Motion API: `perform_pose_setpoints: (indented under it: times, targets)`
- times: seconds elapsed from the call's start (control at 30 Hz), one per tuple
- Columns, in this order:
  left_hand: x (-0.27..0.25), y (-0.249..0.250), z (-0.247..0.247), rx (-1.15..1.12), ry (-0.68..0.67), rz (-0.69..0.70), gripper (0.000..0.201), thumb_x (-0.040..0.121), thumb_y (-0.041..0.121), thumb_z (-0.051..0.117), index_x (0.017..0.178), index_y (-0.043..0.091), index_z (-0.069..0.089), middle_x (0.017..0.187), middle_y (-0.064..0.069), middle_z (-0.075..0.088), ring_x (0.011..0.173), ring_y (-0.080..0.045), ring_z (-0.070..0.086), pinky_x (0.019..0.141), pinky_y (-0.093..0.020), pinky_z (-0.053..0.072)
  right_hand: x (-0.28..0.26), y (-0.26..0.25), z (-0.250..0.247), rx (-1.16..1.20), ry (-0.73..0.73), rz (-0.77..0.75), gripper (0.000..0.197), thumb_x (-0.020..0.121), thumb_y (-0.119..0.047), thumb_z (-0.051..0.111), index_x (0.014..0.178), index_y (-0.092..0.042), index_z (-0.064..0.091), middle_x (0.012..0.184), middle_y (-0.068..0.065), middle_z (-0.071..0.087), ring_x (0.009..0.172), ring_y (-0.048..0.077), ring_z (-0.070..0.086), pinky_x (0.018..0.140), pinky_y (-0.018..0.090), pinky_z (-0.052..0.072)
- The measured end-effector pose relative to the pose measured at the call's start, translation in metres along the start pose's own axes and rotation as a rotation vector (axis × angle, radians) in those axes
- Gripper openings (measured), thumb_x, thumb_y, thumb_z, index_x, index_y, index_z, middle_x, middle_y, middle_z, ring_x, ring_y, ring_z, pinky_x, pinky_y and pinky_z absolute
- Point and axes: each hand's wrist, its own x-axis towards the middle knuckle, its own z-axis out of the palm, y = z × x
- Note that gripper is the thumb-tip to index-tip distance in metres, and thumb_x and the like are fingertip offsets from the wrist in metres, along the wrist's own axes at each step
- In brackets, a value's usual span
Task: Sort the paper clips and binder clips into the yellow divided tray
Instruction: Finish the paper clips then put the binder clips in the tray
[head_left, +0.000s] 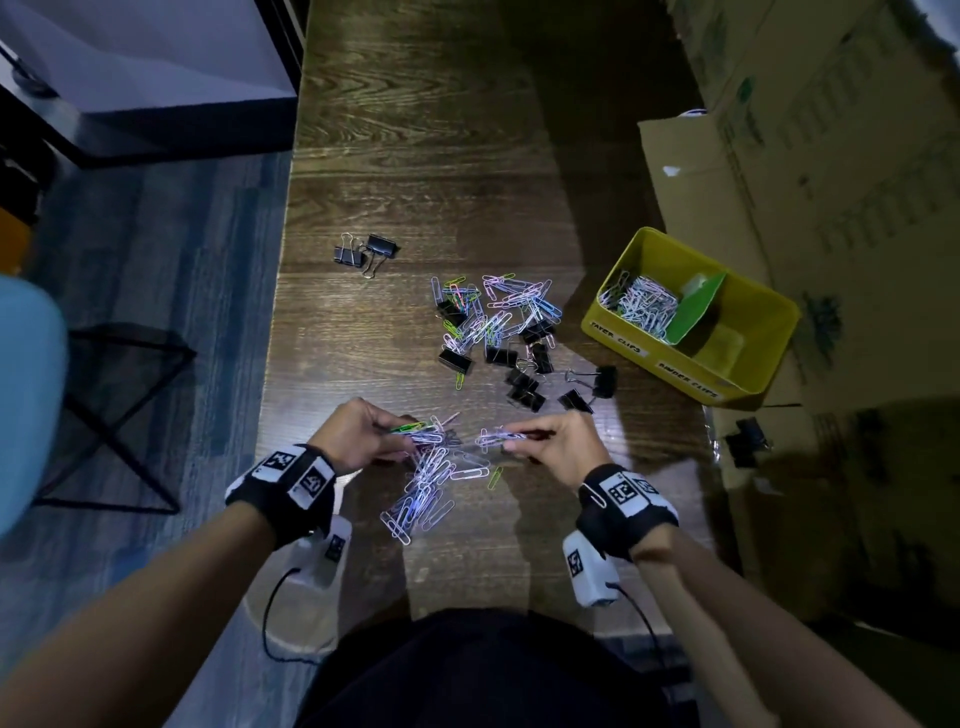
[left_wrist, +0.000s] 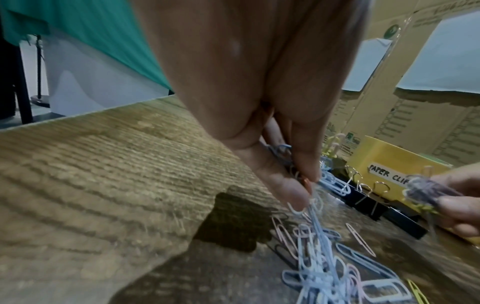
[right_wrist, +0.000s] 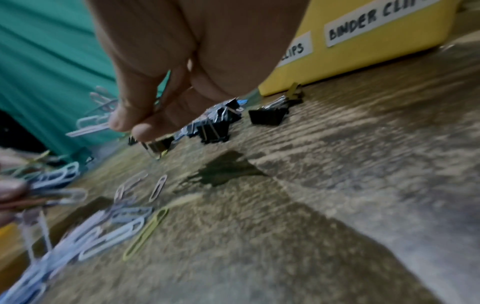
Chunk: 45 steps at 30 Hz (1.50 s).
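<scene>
Above near pile: both hands (head_left: 358, 435) (head_left: 558, 441) pinching paper clips (head_left: 496, 437), knuckles up.

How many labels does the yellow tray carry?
2. The PAPER CLIPS label is on the left of the yellow tray's front wall, the BINDER CLIPS label to its right; the other outer walls are hidden.

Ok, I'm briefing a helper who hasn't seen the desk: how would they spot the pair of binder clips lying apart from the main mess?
Start at the yellow divided tray on the wooden table's right edge, then look straight across towards the left edge. There, beyond the mixed pile, lie two black binder clips touching each other, with bare wood all round them and no paper clips among them.
</scene>
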Motion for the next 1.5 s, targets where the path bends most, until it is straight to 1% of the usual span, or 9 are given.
perform_pose_setpoints:
  times: [0.1, 0.33, 0.63, 0.77, 0.87, 1.03, 1.17, 1.33, 1.5]
  targets:
    - [-0.002, 0.012, -0.002, -0.012, -0.034, 0.001, 0.038, 0.076, -0.012, 0.064, 0.067, 0.024, 0.076, 0.066, 0.0, 0.072, 0.061, -0.007, 0.065, 0.064, -0.018, 0.056, -0.003, 0.002, -0.015, 0.17, 0.051, -0.005, 0.028, 0.069, -0.013, 0.08, 0.078, -0.039, 0.074, 0.091, 0.003, 0.074, 0.083, 0.023, 0.07, 0.083, 0.036, 0.055]
    - [-0.008, 0.094, 0.005, -0.017, -0.187, 0.071, 0.017, 0.065, -0.001, 0.068, 0.079, 0.008, 0.075, 0.075, -0.012, 0.073, 0.064, -0.017, 0.07, 0.061, -0.018, 0.056, -0.023, -0.011, -0.053, 0.568, 0.248, -0.059, 0.029, 0.068, 0.007, 0.075, 0.095, -0.003, 0.071, 0.074, 0.0, 0.074, 0.059, 0.014, 0.067, 0.067, 0.025, 0.058]
    - [0.061, 0.228, 0.08, -0.076, -0.329, 0.219, 0.021, 0.069, -0.002, 0.067, 0.09, -0.001, 0.07, 0.08, -0.013, 0.073, 0.072, -0.019, 0.07, 0.068, -0.02, 0.057, -0.03, -0.033, -0.128, 0.684, 0.417, -0.23, 0.029, 0.073, 0.013, 0.066, 0.08, -0.014, 0.072, 0.072, -0.01, 0.073, 0.057, 0.004, 0.066, 0.059, 0.016, 0.056]
    - [0.1, 0.249, 0.127, 0.023, -0.237, 0.185, 0.017, 0.077, -0.008, 0.065, 0.095, -0.006, 0.066, 0.068, -0.009, 0.071, 0.059, -0.013, 0.068, 0.06, -0.019, 0.057, -0.012, -0.041, -0.164, 0.703, 0.524, -0.239, 0.023, 0.076, 0.008, 0.067, 0.088, -0.011, 0.068, 0.07, -0.012, 0.073, 0.062, 0.002, 0.067, 0.062, 0.016, 0.055]
    - [0.12, 0.251, 0.156, 0.454, -0.131, 0.307, 0.023, 0.078, 0.003, 0.07, 0.101, 0.004, 0.07, 0.072, -0.005, 0.068, 0.057, -0.006, 0.062, 0.059, -0.019, 0.052, 0.008, -0.046, -0.186, 0.642, 0.636, -0.241, 0.02, 0.075, 0.007, 0.071, 0.091, -0.006, 0.068, 0.068, -0.012, 0.072, 0.066, 0.001, 0.068, 0.064, 0.018, 0.056]
    - [0.127, 0.242, 0.167, 0.956, -0.177, 0.416, 0.033, 0.084, 0.01, 0.06, 0.115, 0.019, 0.065, 0.109, -0.002, 0.068, 0.099, -0.019, 0.061, 0.086, -0.025, 0.046, 0.048, -0.044, -0.197, 0.323, 0.645, -0.104, 0.027, 0.077, -0.004, 0.074, 0.104, -0.005, 0.07, 0.093, 0.008, 0.071, 0.069, 0.006, 0.068, 0.065, 0.014, 0.054]
    - [0.119, 0.232, 0.147, 0.559, -0.142, 0.427, 0.042, 0.081, -0.007, 0.054, 0.116, 0.014, 0.064, 0.114, -0.001, 0.066, 0.106, -0.012, 0.06, 0.096, -0.024, 0.045, 0.067, -0.048, -0.19, -0.249, 0.593, -0.126, 0.024, 0.082, -0.017, 0.071, 0.106, -0.013, 0.071, 0.107, 0.009, 0.071, 0.092, 0.018, 0.067, 0.085, 0.029, 0.054]
    - [0.093, 0.212, 0.108, -0.028, -0.082, 0.31, 0.03, 0.08, -0.016, 0.056, 0.101, 0.002, 0.066, 0.097, -0.011, 0.07, 0.086, -0.016, 0.069, 0.08, -0.029, 0.055, 0.081, -0.055, -0.169, -0.661, 0.406, -0.014, 0.019, 0.089, -0.012, 0.062, 0.107, -0.015, 0.07, 0.102, 0.014, 0.07, 0.087, 0.026, 0.066, 0.079, 0.041, 0.057]
    - [0.068, 0.142, 0.047, 0.222, 0.041, 0.308, 0.029, 0.083, -0.01, 0.056, 0.081, 0.017, 0.067, 0.078, -0.004, 0.07, 0.066, -0.012, 0.067, 0.059, -0.025, 0.055, 0.071, -0.055, -0.159, -0.79, 0.242, -0.005, 0.037, 0.089, -0.012, 0.06, 0.125, -0.02, 0.059, 0.12, 0.013, 0.062, 0.1, 0.029, 0.063, 0.086, 0.042, 0.054]
